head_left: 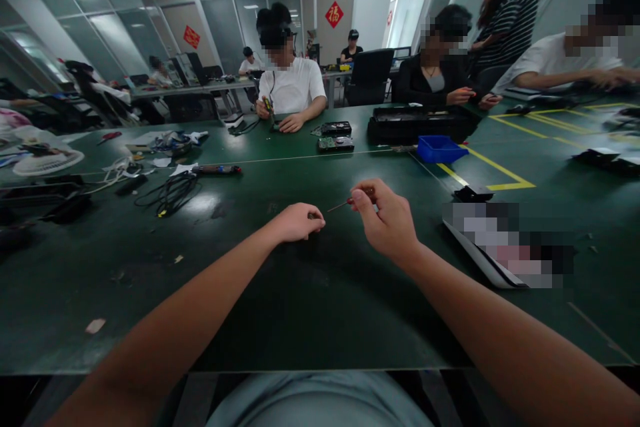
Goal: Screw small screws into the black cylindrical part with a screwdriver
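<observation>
My right hand point(387, 220) grips the handle of a small screwdriver point(343, 204) above the dark green table point(280, 293). Its thin shaft points left toward my left hand point(299, 221). My left hand is closed, with fingertips pinched right at the tip of the shaft. Whether those fingers hold a small part is hidden. Both forearms reach in from the near edge.
A blurred flat device point(505, 247) lies right of my hands. A blue tray point(440, 148), hard drives point(336, 136), and a black case point(420, 123) sit further back. Cables point(170, 192) and tools lie at the left. Several other people sit at the far side.
</observation>
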Demonstrator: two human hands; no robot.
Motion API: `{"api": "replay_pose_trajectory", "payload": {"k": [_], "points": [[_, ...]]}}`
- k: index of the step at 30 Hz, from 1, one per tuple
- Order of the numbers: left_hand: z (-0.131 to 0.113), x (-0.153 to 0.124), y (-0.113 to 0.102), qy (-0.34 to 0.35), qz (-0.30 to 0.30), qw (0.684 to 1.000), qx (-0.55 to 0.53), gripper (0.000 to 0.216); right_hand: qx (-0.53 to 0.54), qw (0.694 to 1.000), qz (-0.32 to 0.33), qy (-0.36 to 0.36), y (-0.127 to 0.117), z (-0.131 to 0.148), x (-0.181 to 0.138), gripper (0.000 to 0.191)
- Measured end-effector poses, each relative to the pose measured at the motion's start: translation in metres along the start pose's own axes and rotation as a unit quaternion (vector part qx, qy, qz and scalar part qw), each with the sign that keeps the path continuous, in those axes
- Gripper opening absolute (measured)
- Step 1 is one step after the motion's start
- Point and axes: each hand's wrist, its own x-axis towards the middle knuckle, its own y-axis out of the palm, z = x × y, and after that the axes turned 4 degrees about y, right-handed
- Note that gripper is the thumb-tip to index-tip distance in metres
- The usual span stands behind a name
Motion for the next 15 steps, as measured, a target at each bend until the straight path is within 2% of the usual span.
{"api": "replay_pose_trajectory", "payload": {"k": [3,6,8,11,15], "points": [[0.016,-0.014,-0.024,-0.055,0.005,0.988,-0.147,0.024,0.008,1.0,0.006,0.0,0.0,0.0,0.0,0.019],[0.04,-0.034,-0.052,-0.093,-0.041,0.959,-0.264,0.032,0.011,1.0,0.01,0.002,0.001,-0.002,0.0,0.019],[0.06,-0.049,-0.074,-0.109,-0.097,0.933,-0.329,0.034,0.011,1.0,0.012,0.003,0.001,-0.003,0.0,0.02],[0.089,-0.078,-0.106,-0.146,-0.195,0.88,-0.408,0.025,0.01,1.0,0.018,0.01,0.002,-0.005,0.0,0.02],[0.124,-0.126,-0.146,-0.196,-0.301,0.824,-0.438,0.016,0.009,1.0,0.021,0.012,0.003,-0.007,-0.001,0.02]]}}
